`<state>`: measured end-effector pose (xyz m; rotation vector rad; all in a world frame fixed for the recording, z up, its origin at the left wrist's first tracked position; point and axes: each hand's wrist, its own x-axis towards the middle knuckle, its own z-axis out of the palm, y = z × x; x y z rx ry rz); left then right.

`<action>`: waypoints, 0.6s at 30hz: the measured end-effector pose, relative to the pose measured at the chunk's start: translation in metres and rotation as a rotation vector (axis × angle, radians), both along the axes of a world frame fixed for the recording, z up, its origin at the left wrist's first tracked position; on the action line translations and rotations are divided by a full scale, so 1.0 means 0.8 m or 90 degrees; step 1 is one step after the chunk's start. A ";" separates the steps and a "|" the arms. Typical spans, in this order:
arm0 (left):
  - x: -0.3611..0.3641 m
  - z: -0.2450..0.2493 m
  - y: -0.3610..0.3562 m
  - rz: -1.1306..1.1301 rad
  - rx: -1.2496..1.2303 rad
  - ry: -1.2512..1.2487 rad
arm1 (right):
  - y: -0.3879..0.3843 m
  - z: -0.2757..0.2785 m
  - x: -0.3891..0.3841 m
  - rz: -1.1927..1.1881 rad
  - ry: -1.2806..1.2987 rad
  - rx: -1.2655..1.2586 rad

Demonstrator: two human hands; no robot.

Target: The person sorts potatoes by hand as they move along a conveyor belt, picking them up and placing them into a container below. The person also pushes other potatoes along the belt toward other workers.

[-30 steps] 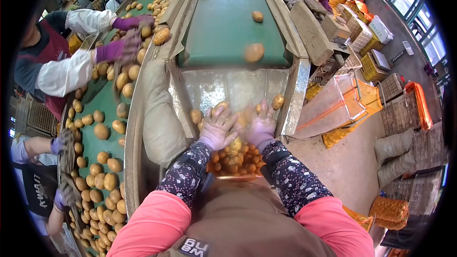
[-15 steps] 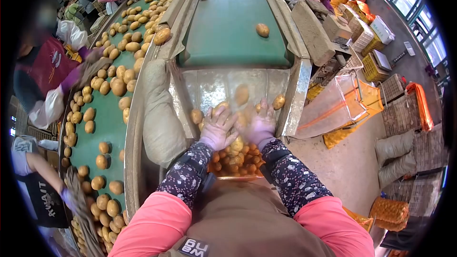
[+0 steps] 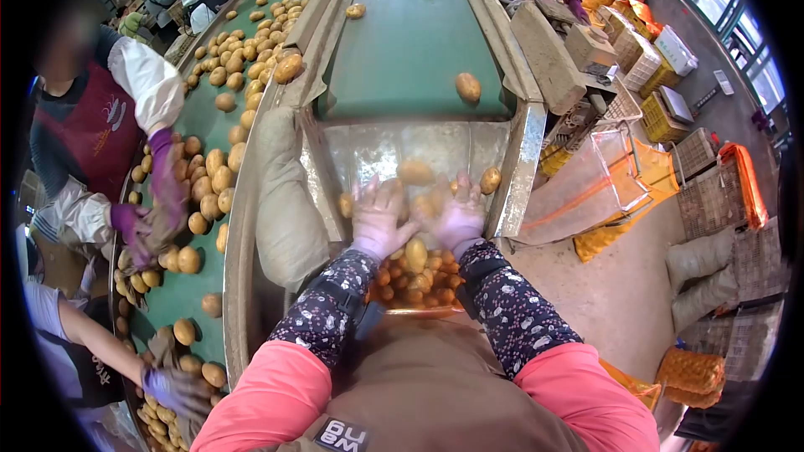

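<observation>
Both hands wear thin pale purple gloves and reach over the lower end of a metal chute (image 3: pixel 368 145). My left hand (image 3: pixel 378 218) has its fingers spread over the chute's left side, beside a potato (image 3: pixel 346 204) at the wall. My right hand (image 3: pixel 456 216) lies to the right with its fingers apart; another potato (image 3: pixel 491 180) is just beyond it. Blurred potatoes (image 3: pixel 416 172) tumble between and above the hands. Below them an orange net bag (image 3: pixel 419 310) holds several potatoes, one lighter potato (image 3: pixel 415 255) on top.
A green belt (image 3: pixel 402 59) leads down to the chute. On the left, co-workers' gloved hands (image 3: pixel 159 226) are over a second belt (image 3: pixel 201 278) with many potatoes. A stuffed sack (image 3: pixel 289 201) lies beside the chute. Crates (image 3: pixel 657 121) and a framed net bag (image 3: pixel 586 188) stand right.
A potato on the green belt has come slightly nearer the chute. My left hand has shifted a little. The co-workers at the left have moved their arms, and potatoes there have shifted.
</observation>
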<state>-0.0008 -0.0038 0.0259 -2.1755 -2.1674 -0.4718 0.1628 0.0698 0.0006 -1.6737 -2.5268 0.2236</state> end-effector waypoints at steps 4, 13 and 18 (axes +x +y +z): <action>0.004 -0.012 -0.007 0.156 -0.083 0.066 | 0.000 -0.011 0.001 0.004 0.005 0.053; -0.002 -0.025 -0.021 -0.009 -0.110 0.026 | -0.004 0.005 0.002 0.036 0.054 0.095; -0.011 -0.040 -0.020 -0.094 0.020 -0.022 | -0.005 0.017 0.002 0.052 0.056 0.133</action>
